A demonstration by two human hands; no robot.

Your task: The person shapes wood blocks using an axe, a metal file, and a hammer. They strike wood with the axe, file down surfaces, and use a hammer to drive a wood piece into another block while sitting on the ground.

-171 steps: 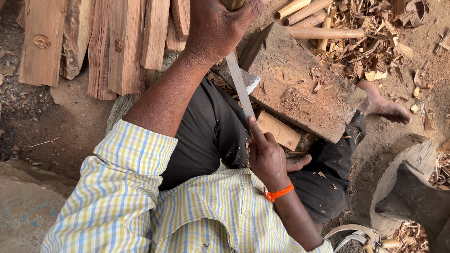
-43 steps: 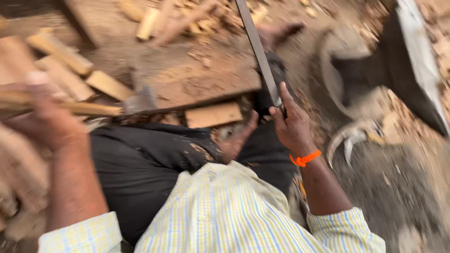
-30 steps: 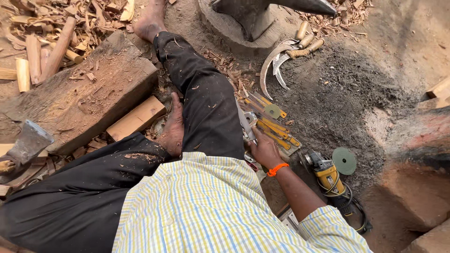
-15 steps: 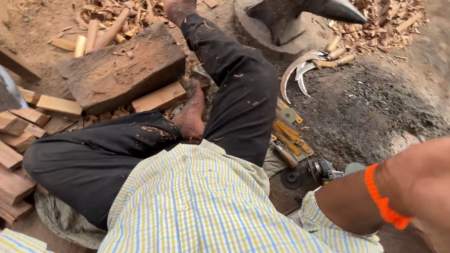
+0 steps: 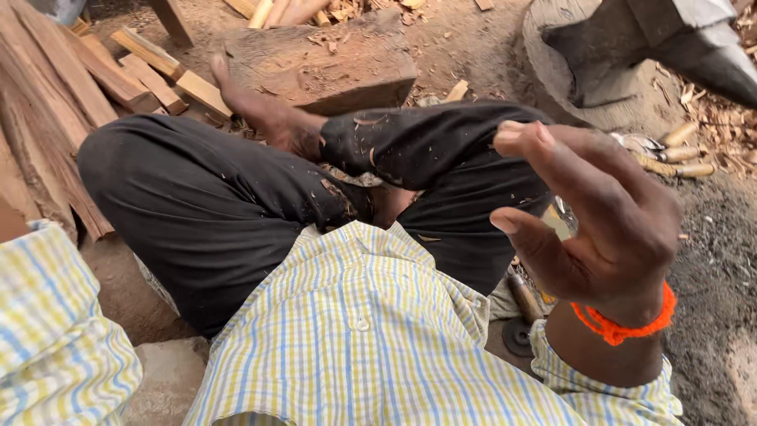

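Note:
My right hand (image 5: pixel 595 217) is raised in front of me, fingers spread and curled, holding nothing; an orange thread (image 5: pixel 627 323) is tied around its wrist. It hovers above my crossed legs in black trousers (image 5: pixel 236 197) and above tools lying on the ground by my right knee. My left hand is out of the picture; only its checked sleeve (image 5: pixel 55 331) shows at the lower left. A thick wooden chopping block (image 5: pixel 323 59) lies on the ground beyond my bare foot (image 5: pixel 264 114).
Split wooden sticks (image 5: pixel 150 67) and long planks (image 5: pixel 39 118) lie at the left. A dark metal anvil (image 5: pixel 670 39) stands on a round stump (image 5: pixel 568 87) at the upper right. Wooden-handled tools (image 5: pixel 670 158) and a round disc (image 5: pixel 518 335) rest on the dirt.
The view swung from the tools at the right back to my lap. My right hand left the tools on the ground and rose, open, in front of me.

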